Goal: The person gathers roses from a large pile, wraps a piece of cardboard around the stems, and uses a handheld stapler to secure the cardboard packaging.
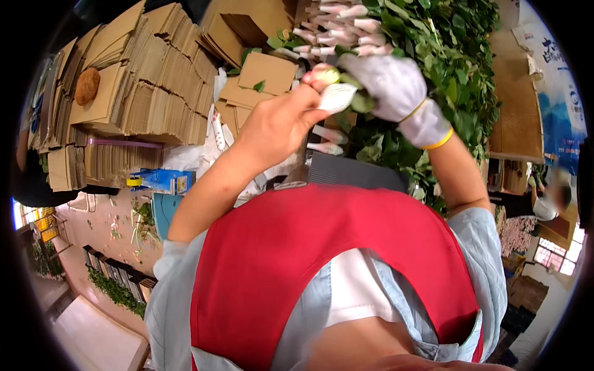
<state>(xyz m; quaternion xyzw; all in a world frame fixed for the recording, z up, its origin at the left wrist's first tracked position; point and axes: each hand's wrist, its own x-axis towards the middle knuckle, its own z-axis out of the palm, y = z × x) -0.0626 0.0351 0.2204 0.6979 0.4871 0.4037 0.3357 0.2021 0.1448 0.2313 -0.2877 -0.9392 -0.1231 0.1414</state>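
Observation:
My bare left hand [270,131] is closed, pinching a small white ribbed piece of paper [338,99] between thumb and fingers. Just past its fingertips is a blurred flower head [327,75], pink and yellow-green; I cannot tell which hand holds it. My right hand [391,86], in a white glove with a yellow cuff, is beside it, over green leaves [361,101]. Motion smears its fingers, so their grip cannot be made out. Beyond both hands lie several flowers in pale pink-white sleeves [340,31], with a heap of leafy stems [455,80] to the right.
Stacks of flat brown cardboard [167,80] fill the left, with a brown round object [87,86] on top. A blue tape dispenser [164,180] stands below them. A dark grey ribbed surface [356,172] is close before my red apron [334,216]. Another person [547,201] is at far right.

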